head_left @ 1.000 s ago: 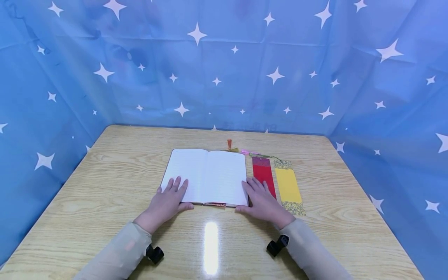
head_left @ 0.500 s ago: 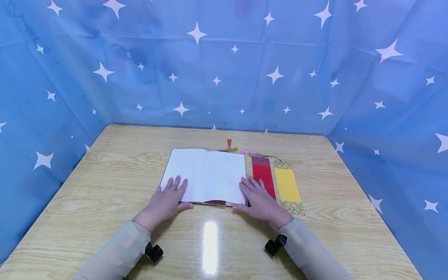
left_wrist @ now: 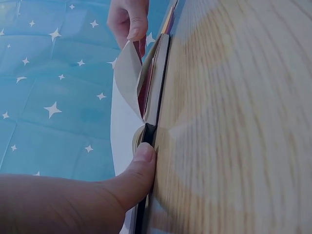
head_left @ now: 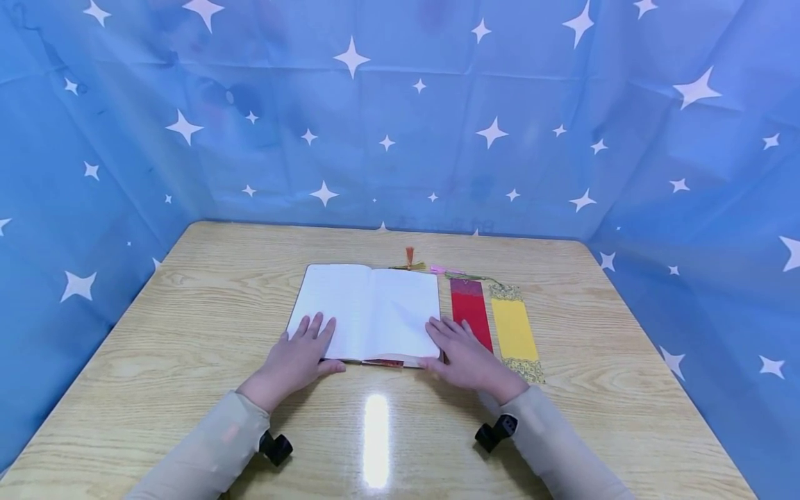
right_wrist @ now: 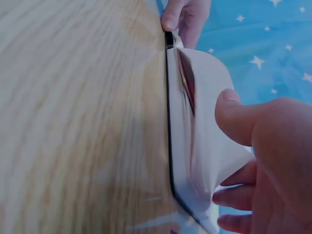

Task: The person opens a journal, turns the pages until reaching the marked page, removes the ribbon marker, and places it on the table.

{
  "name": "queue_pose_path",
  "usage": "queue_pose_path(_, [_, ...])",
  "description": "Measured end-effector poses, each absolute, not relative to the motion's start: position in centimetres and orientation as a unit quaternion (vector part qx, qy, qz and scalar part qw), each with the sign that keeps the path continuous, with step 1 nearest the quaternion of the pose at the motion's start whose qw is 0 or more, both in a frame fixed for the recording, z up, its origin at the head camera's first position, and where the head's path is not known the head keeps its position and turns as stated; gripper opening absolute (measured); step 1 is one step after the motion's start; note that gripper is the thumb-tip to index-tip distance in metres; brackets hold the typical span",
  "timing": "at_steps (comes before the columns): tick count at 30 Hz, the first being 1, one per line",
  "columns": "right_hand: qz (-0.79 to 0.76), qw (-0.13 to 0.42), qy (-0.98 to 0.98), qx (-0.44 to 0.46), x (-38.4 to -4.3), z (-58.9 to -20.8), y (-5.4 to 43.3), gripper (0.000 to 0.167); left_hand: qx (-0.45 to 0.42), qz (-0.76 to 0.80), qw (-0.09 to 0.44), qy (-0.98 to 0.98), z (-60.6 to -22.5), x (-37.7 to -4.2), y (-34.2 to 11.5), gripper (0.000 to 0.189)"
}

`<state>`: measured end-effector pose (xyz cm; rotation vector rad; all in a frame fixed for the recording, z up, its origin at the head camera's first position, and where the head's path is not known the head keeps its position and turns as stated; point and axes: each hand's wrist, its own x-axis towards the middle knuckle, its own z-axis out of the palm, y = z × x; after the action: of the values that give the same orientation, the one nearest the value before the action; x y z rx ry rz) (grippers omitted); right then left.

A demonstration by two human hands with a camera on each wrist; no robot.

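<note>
An open notebook (head_left: 350,305) with white pages lies in the middle of the table. My left hand (head_left: 296,364) rests on its left page, fingers spread straight; in the left wrist view the thumb (left_wrist: 139,168) lies at the front edge by the spine. At the right page's near corner my right hand (head_left: 465,357) pinches a lifted page (right_wrist: 212,112) between thumb and fingers. Under that raised page a dark red bookmark (left_wrist: 145,100) shows inside the notebook. Orange and gold tassels (head_left: 410,258) stick out past the far edge.
Right of the notebook lie a red bookmark (head_left: 470,309), partly behind my right hand, and a yellow bookmark (head_left: 514,330) with patterned ends. Pink and green tassels (head_left: 446,270) reach toward the notebook. A blue star-printed cloth (head_left: 400,104) stands behind the wooden table (head_left: 206,333).
The right fingers have shifted slightly left onto the right page, and its near edge has lifted and bent. The left hand stays in place.
</note>
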<state>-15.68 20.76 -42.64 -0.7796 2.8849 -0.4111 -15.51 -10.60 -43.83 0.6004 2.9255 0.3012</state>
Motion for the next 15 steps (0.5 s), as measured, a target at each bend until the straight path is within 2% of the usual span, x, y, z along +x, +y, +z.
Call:
queue_pose_path(6, [-0.175, 0.057, 0.950, -0.251, -15.70, -42.32, 20.52, 0.074, 0.209, 0.091, 0.051, 0.972, -43.86, -15.49, -10.66, 0.085])
queue_pose_path(15, [-0.249, 0.012, 0.936, -0.249, -15.52, -42.28, 19.77, 0.067, 0.180, 0.077, 0.040, 0.980, -43.41, -15.39, -9.73, 0.088])
